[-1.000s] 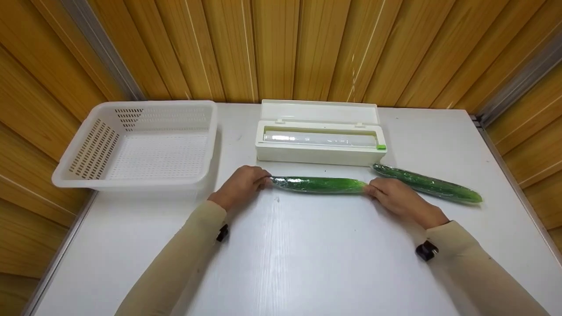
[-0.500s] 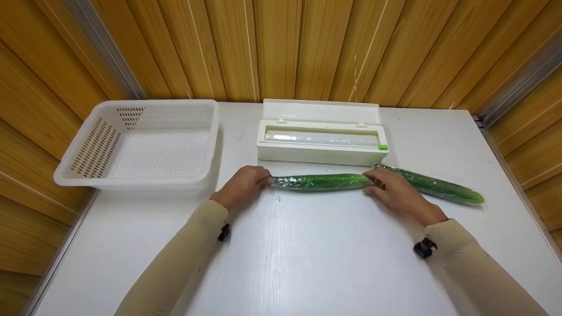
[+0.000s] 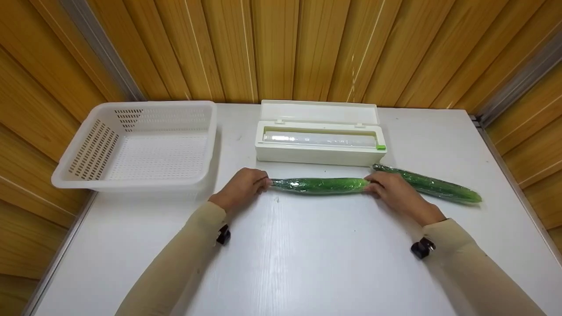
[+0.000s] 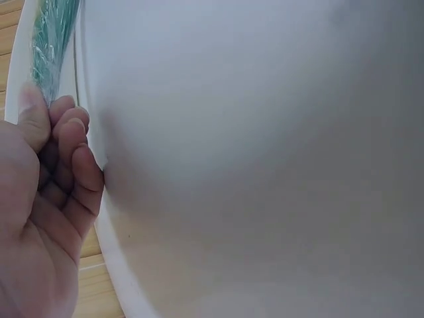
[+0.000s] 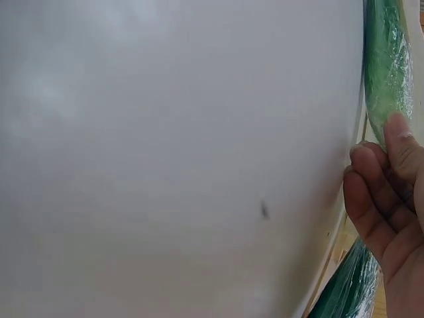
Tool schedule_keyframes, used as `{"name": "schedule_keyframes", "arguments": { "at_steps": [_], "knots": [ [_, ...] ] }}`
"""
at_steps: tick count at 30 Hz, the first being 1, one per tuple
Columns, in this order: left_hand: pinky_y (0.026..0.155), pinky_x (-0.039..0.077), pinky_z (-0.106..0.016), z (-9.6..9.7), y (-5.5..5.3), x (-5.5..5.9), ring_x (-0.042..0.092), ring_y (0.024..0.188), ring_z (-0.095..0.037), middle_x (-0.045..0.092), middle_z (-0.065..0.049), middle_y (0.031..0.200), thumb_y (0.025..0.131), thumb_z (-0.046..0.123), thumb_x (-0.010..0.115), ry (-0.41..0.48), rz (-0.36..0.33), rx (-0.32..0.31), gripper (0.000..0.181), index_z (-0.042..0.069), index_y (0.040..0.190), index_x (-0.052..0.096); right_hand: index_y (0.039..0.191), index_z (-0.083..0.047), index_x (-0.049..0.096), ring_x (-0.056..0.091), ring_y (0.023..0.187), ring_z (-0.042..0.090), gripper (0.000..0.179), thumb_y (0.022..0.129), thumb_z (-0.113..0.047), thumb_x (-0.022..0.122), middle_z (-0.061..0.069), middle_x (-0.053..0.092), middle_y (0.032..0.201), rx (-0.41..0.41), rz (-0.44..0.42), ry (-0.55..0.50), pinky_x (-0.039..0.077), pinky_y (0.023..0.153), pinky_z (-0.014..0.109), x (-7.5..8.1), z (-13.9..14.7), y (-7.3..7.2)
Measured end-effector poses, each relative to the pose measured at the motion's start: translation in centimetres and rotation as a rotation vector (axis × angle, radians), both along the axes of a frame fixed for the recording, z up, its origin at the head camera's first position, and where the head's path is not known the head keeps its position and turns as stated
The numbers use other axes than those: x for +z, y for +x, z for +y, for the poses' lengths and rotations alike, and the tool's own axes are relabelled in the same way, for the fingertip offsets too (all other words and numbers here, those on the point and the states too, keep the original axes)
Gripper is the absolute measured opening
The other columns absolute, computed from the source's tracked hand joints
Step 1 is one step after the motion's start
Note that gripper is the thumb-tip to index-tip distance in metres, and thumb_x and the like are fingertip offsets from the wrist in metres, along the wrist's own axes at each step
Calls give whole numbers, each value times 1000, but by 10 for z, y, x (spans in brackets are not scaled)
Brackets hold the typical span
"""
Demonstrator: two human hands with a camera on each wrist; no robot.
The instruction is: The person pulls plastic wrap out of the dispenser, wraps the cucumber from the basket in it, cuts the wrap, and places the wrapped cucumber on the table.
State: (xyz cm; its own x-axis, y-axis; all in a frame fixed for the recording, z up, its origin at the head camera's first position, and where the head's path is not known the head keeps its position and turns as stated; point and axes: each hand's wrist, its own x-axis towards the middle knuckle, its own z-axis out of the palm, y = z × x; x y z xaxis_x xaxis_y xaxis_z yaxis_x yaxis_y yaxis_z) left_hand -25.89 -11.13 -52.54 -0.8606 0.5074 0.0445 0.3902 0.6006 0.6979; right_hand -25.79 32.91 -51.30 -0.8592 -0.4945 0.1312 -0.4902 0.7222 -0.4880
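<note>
A green cucumber (image 3: 318, 185) in clear plastic wrap lies crosswise between the two hands, just in front of the film box. At its dark left end, the left hand (image 3: 243, 188) pinches the tip between thumb and fingers; the left wrist view shows the wrapped end of this cucumber (image 4: 52, 50) at the thumb. The right hand (image 3: 397, 195) pinches the paler right end, and the right wrist view has the thumb over that cucumber end (image 5: 387, 73). Behind the right hand lies a second wrapped cucumber (image 3: 443, 186), slanting down to the right.
An open white box (image 3: 320, 154) holds a roll of cling film (image 3: 320, 138), with a green piece (image 3: 380, 147) at its right end. A white perforated basket (image 3: 205, 175) stands at the left of the white table (image 3: 307, 267). Wooden panels rise behind.
The right hand's fingers spread apart at the cucumber's right end half a second ago, and now pinch it again. The wrapped cucumber has turned slightly. The left hand keeps its grip.
</note>
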Motion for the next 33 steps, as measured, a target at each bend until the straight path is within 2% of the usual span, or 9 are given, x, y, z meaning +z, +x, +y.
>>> {"name": "schedule_keyframes", "arguments": {
  "at_steps": [2, 5, 11, 14, 18, 21, 23, 27, 33],
  "knots": [
    [66, 51, -29, 0, 0, 0, 55, 70, -11, 61, 2, 75, 111, 20, 58, -15, -7, 8, 30, 7, 86, 68, 114, 3, 74, 65, 78, 14, 14, 102, -1, 68, 7, 72, 94, 18, 20, 17, 58, 74, 40, 0, 0, 0],
    [70, 50, -32, 2, 0, 2, 55, 72, -14, 60, 1, 75, 111, 24, 58, -50, 34, 26, 33, 5, 86, 68, 108, 0, 75, 63, 74, 9, 9, 102, -1, 68, 2, 71, 89, 41, 34, 21, 57, 68, 33, 0, 2, 0],
    [90, 57, -37, 4, 0, 4, 71, 96, -24, 75, -9, 99, 105, 13, 68, -37, 180, 21, 19, 2, 112, 82, 102, -4, 78, 61, 69, 9, 10, 100, 1, 69, -4, 68, 78, 86, 85, -11, 57, 65, 31, -1, 3, 1],
    [92, 57, -38, 3, 1, 4, 71, 99, -25, 75, -12, 103, 105, 9, 68, -9, 175, 15, 20, -1, 119, 79, 100, -7, 78, 70, 76, 18, 10, 99, 0, 70, -1, 72, 82, 105, 119, -11, 61, 72, 38, -2, 3, 1],
    [91, 56, -37, 3, 1, 4, 66, 99, -24, 71, -12, 106, 103, 7, 70, 8, 94, 22, 27, -4, 128, 74, 95, -8, 76, 76, 91, 31, 8, 97, 0, 74, 4, 77, 91, 130, 171, -19, 61, 81, 49, -4, 4, 0],
    [93, 56, -37, 3, 1, 4, 67, 102, -24, 71, -12, 108, 99, 7, 75, 12, 50, 42, 30, -3, 128, 74, 92, -9, 76, 76, 89, 29, 10, 95, 0, 76, 3, 77, 90, 146, 208, -40, 61, 78, 48, -5, 5, 1],
    [96, 56, -38, 4, 2, 4, 69, 105, -26, 74, -12, 109, 97, 8, 78, 3, 52, 58, 28, -2, 123, 77, 90, -9, 76, 73, 83, 23, 11, 95, 1, 76, 1, 76, 87, 157, 229, -51, 59, 72, 44, -6, 6, 2],
    [99, 55, -39, 4, 2, 4, 72, 107, -28, 77, -11, 109, 98, 11, 78, -25, 111, 58, 20, -1, 114, 80, 88, -10, 72, 64, 76, 14, 13, 98, -2, 74, -4, 69, 82, 157, 183, -33, 53, 67, 38, -5, 6, 5],
    [93, 58, -41, 1, 2, 5, 74, 101, -29, 78, -12, 101, 101, 6, 72, -60, 204, 26, 14, -3, 107, 80, 94, -13, 67, 59, 81, 14, 16, 108, -10, 62, -8, 60, 86, 147, 34, 44, 51, 73, 40, 1, 4, 9]
  ]
}}
